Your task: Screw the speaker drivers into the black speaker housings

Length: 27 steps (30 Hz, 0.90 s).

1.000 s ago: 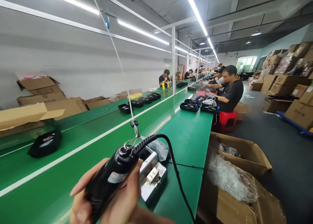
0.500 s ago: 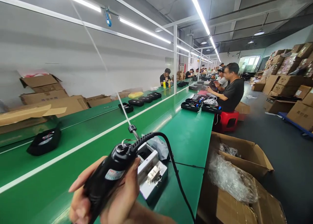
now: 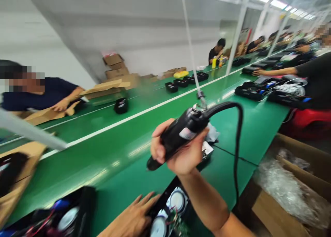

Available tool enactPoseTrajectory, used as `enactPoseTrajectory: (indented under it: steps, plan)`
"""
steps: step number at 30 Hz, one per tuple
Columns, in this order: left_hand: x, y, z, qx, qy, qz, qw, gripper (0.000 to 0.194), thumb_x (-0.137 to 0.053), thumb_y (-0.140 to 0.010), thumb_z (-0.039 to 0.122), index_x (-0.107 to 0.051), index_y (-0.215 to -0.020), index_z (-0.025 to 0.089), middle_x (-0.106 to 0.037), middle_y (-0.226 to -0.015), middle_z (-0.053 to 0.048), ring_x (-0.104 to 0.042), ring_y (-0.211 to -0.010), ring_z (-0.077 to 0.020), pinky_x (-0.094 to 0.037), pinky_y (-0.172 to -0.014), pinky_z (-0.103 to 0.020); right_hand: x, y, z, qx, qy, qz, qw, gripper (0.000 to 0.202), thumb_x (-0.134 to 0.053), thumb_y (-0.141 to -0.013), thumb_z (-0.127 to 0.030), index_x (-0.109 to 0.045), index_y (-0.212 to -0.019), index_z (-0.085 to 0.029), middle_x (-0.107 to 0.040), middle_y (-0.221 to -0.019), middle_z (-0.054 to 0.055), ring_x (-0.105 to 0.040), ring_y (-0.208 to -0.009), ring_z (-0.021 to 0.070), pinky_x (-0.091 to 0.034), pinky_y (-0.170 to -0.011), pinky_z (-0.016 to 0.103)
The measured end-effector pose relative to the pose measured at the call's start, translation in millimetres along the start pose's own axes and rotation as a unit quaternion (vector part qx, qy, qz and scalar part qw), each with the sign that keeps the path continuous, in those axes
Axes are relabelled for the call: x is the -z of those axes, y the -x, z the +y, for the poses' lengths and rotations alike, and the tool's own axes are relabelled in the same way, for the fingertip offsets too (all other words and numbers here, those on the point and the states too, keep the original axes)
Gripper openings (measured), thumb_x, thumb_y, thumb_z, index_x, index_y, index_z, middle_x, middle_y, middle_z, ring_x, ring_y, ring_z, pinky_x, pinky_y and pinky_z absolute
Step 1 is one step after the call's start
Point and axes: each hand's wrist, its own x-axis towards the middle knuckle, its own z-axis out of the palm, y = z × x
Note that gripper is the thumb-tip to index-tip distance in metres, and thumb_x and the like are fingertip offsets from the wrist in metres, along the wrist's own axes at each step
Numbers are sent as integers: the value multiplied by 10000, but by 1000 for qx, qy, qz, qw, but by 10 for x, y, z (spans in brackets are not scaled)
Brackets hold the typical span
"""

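Observation:
My right hand (image 3: pixel 186 159) is wrapped round a black electric screwdriver (image 3: pixel 178 135), raised above the bench with its tip pointing down and left. A thick black cable loops from its top, and a thin line runs up from its hook. Below lies a black speaker housing (image 3: pixel 169 192) holding two round speakers (image 3: pixel 177 199), wires and a green circuit board (image 3: pixel 182 226). My left hand (image 3: pixel 134 213) rests beside the housing's left edge, fingers stretched out; its thumb is hidden. Farther left, another black housing (image 3: pixel 89 202) holds a speaker and red and blue wires.
A white box-like device (image 3: pixel 207 150) stands partly behind my right forearm. Open cartons (image 3: pixel 274 209) with clear plastic wrap are on the right. Across the green bench (image 3: pixel 124 140) a person (image 3: pixel 59 88) handles cardboard. More housings (image 3: pixel 249 91) and co-workers line the bench.
The view has swung left and down. My left hand, the speaker housings and a person at the left have come into view. The screwdriver stays in my right hand.

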Motion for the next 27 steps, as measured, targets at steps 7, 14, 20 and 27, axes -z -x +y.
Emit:
enactPoseTrajectory:
  steps: [7, 14, 20, 27]
  plan:
    - [114, 112, 48, -24, 5, -63, 998, 141, -710, -951, 257, -805, -854, 219, -503, -1688, -80, -517, -1527, -367, -494, -1208, -555, -40, 61, -78, 18, 43, 18, 999, 867, -382, -810, -1021, -716, -847, -221, -500, -499, -30, -430, -389, 138, -349, -358, 268]
    - [64, 143, 23, -45, 17, -36, 998, 122, -746, -933, 239, -786, -824, 202, -492, -1689, -99, -517, -1518, -375, -491, -1219, -550, -71, 110, -226, -62, 99, 58, 992, 816, -456, -798, -1017, -757, -810, -258, -543, -506, -1, -492, -440, 188, -424, -401, 333]
    - [65, 167, 11, -36, 64, -59, 996, 25, -806, -879, 216, -789, -860, 213, -432, -1735, -81, -470, -1563, -380, -463, -1258, -533, -44, 56, -306, -95, 106, 41, 989, 746, -594, -765, -982, -751, -761, -253, -565, -518, 3, -541, -444, 198, -466, -409, 347]
    - [165, 94, 86, -23, 38, -85, 995, 117, -727, -938, 215, -786, -839, 193, -447, -1725, -81, -497, -1535, -417, -512, -1209, -561, -48, 64, -312, -104, 103, 30, 989, 819, -519, -753, -1028, -758, -782, -245, -591, -520, 5, -543, -443, 178, -462, -402, 325]
